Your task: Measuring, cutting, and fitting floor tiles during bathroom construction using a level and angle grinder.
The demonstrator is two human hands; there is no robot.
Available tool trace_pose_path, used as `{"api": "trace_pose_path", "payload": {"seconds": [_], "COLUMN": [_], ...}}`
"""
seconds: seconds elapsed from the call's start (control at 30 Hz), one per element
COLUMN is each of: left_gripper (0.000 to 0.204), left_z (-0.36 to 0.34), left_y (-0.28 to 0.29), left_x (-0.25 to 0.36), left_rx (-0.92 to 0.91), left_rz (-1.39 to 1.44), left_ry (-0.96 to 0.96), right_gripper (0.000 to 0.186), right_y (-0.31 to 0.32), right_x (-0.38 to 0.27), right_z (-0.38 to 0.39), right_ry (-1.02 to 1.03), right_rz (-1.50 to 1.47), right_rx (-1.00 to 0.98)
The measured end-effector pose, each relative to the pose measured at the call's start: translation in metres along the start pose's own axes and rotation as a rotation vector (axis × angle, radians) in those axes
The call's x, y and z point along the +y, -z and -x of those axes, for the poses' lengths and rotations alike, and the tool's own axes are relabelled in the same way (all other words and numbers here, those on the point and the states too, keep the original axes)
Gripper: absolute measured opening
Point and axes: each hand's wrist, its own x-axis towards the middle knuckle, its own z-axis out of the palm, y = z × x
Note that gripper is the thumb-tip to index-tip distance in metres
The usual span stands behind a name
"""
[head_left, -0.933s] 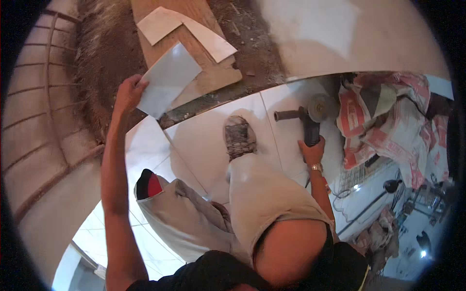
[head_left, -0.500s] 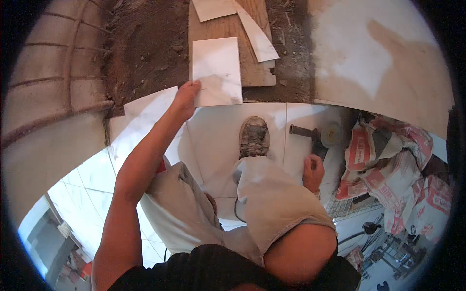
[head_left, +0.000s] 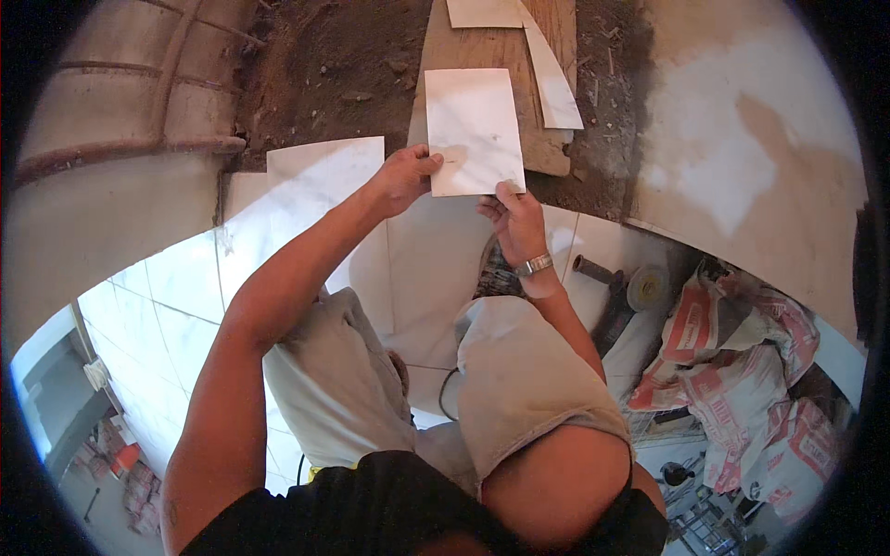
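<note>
A white rectangular tile piece (head_left: 475, 125) is held up in front of me. My left hand (head_left: 408, 178) grips its lower left edge, thumb on the face. At its lower right corner my right hand (head_left: 515, 222), with a metal watch on the wrist, pinches the tile with the thumb on top. Beyond it lies a wooden board (head_left: 482, 56); a narrow tapering tile offcut (head_left: 553, 79) and another white tile piece (head_left: 484, 12) rest on it. To the left, a larger white tile (head_left: 326, 181) lies at the edge of the tiled floor.
An angle grinder (head_left: 623, 295) lies on the floor to the right, beside crumpled red-and-white sacks (head_left: 732, 361). Bare dark soil (head_left: 343, 74) borders the board. My shoe (head_left: 499, 269) stands below my right hand. Metal bars (head_left: 167, 83) cross the upper left.
My right hand has come up from beside the grinder and taken hold of the tile's lower right corner. The view has shifted, and the left hand still grips the tile.
</note>
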Motion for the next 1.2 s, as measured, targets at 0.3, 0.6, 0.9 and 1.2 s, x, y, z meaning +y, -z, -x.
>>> {"api": "trace_pose_path", "payload": {"seconds": [0.3,0.6,0.9,1.2], "left_gripper": [0.042,0.047,0.056,0.067], "left_z": [-0.009,-0.029,0.036,0.079], "left_y": [0.035,0.034,0.154,0.241], "left_x": [0.024,0.032,0.103,0.060], "left_rx": [0.131,0.208,0.606,1.001], "left_rz": [0.049,-0.333,-0.391,-0.994], "left_ry": [0.014,-0.128,-0.365,0.023], "right_gripper": [0.016,0.019,0.028,0.027], "right_y": [0.032,0.000,0.009,-0.032], "right_x": [-0.038,0.014,-0.021,0.090], "right_z": [-0.003,-0.066,-0.069,0.012], "right_ry": [0.067,0.092,-0.306,-0.639], "right_rz": [0.245,0.008,0.128,0.989], "right_rx": [-0.042,0.011,-0.001,-0.610]}}
